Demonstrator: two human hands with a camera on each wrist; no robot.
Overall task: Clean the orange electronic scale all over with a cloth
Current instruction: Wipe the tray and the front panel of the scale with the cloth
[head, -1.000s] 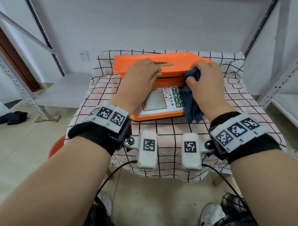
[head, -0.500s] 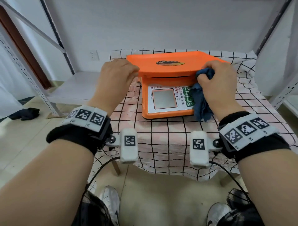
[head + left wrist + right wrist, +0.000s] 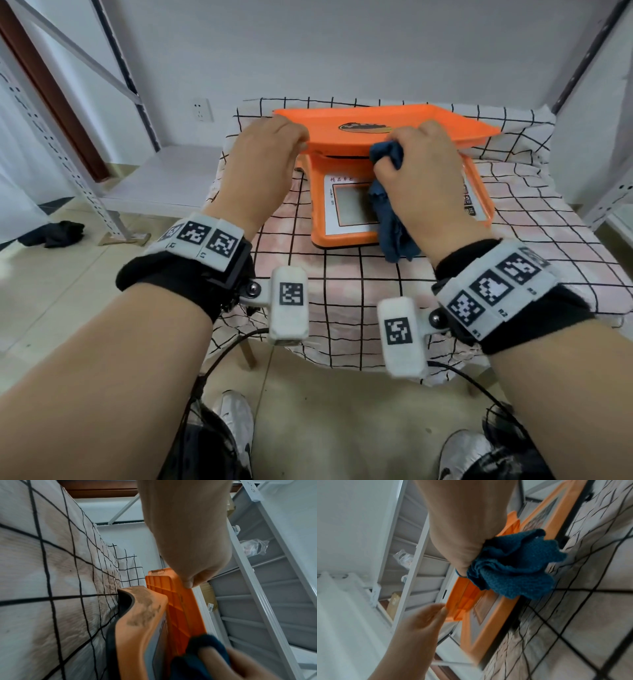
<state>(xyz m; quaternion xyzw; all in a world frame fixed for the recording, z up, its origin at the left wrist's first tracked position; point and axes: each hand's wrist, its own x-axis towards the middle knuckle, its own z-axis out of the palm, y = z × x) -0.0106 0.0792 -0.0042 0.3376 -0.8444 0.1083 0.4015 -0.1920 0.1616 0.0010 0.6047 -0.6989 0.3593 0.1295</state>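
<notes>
The orange scale [image 3: 342,236] stands on a checked tablecloth, its flat platter [image 3: 445,120] on top. My left hand [image 3: 270,150] grips the platter's front left corner, thumb [image 3: 188,584] under the edge of the platter [image 3: 180,601]. My right hand [image 3: 418,161] holds a bunched blue cloth [image 3: 387,154] against the platter's front edge near the middle. The cloth's loose end hangs over the display panel. The right wrist view shows the cloth [image 3: 513,563] bunched under my right hand [image 3: 462,534], with my left hand [image 3: 423,619] at the platter corner. Dirt marks the scale body [image 3: 142,615].
The tablecloth [image 3: 342,291] covers a small table. Metal shelving stands at the left [image 3: 68,164] and right [image 3: 609,192], and a low white shelf [image 3: 164,178] sits left of the table. A dark rag [image 3: 54,233] lies on the floor. My shoes [image 3: 236,421] are below the front edge.
My left hand came off the platter's top and took hold of its left corner. My right hand has slid the cloth leftward along the platter's front edge.
</notes>
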